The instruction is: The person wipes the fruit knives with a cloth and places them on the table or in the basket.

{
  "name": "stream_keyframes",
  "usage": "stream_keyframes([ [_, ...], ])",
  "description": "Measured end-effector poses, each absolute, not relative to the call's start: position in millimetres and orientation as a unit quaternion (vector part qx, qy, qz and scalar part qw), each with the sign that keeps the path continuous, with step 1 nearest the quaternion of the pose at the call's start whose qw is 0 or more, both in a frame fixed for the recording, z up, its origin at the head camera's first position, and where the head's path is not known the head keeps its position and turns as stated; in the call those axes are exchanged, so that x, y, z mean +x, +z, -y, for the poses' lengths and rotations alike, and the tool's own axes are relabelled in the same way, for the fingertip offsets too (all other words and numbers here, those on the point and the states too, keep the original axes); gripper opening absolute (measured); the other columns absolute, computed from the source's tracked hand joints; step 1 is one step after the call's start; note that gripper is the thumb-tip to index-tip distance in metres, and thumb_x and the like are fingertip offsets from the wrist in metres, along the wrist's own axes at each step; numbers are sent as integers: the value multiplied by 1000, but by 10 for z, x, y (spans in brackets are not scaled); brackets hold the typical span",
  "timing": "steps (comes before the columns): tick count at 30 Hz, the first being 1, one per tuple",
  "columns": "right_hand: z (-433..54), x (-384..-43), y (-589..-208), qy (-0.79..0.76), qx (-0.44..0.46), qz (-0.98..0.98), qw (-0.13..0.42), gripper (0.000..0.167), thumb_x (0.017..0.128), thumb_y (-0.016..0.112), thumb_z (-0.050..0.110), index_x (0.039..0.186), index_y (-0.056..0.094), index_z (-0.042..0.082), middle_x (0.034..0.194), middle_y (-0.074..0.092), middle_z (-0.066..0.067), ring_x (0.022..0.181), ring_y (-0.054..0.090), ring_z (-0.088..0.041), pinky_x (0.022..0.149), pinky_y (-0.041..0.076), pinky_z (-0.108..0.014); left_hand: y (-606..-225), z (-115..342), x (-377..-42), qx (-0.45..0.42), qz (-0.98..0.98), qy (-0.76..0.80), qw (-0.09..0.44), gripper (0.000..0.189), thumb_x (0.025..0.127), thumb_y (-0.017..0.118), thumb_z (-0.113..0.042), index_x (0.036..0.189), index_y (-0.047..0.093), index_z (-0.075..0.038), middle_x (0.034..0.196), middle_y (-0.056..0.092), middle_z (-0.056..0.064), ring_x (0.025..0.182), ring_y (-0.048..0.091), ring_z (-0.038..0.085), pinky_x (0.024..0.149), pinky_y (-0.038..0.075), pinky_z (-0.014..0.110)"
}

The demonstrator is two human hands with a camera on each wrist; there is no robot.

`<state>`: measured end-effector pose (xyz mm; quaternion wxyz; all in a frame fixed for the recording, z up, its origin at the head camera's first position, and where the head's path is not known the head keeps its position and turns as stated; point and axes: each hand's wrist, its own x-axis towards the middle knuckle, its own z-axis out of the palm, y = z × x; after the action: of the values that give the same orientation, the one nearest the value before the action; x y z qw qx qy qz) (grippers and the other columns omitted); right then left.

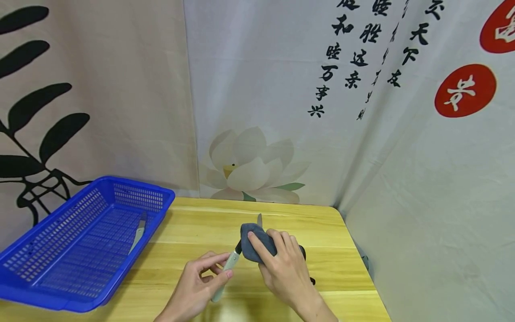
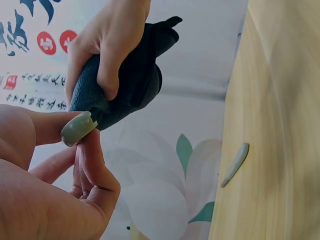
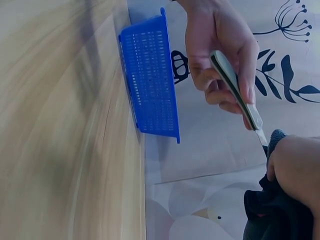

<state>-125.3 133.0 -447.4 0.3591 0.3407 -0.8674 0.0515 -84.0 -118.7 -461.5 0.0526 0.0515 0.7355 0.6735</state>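
- Head: grips knife (image 1: 231, 262) by pale handle (image 1: 230, 265) in left hand (image 1: 199, 281); clasps cloth (image 1: 250, 249) about blade (image 1: 259, 219) in right hand (image 1: 284, 264) (tip exposed beyond). Apparently wiping.
- Left wrist: confirms pinch on handle, right thumb on cloth.
- Right wrist: shows knife clear of tabletop (image 3: 55, 130); likely calls for drawing cloth along blade.

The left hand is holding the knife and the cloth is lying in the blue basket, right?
Not quite: the cloth isn't in the blue basket. The head view shows it in the right hand, over part of the knife, which the left hand does hold.
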Motion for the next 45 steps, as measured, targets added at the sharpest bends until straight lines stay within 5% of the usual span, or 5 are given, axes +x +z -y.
stream_keyframes([
  [18,-1525,-1417,-4494,83,297,869,387,67,91,74,11,157,67,23,129,71,-20,102,62,-33,82,52,-44,-4642,1156,-806,37,-717,694,45,45,99,87,-15,142,77,-4,120,77,16,96,72,13,78,69,30],
  [27,-1356,-1144,-4516,77,377,850,359,78,89,78,19,164,60,27,128,69,-12,105,61,-24,89,55,-41,-4627,1144,-834,-1,-736,676,26,42,99,89,-19,139,80,-11,120,78,11,95,72,12,67,65,28],
  [35,-1244,-1039,-4538,58,409,839,355,89,82,92,22,164,59,29,127,71,-9,102,60,-22,90,55,-38,-4618,1128,-839,11,-733,680,23,40,100,86,-12,138,80,-7,122,77,12,98,72,15,77,67,26],
  [45,-1230,-1048,-4542,52,401,848,343,81,83,91,21,160,64,29,126,71,-8,101,61,-22,89,55,-37,-4623,1162,-828,25,-732,680,40,45,102,85,-20,144,77,-6,122,78,10,100,69,13,76,65,26],
])
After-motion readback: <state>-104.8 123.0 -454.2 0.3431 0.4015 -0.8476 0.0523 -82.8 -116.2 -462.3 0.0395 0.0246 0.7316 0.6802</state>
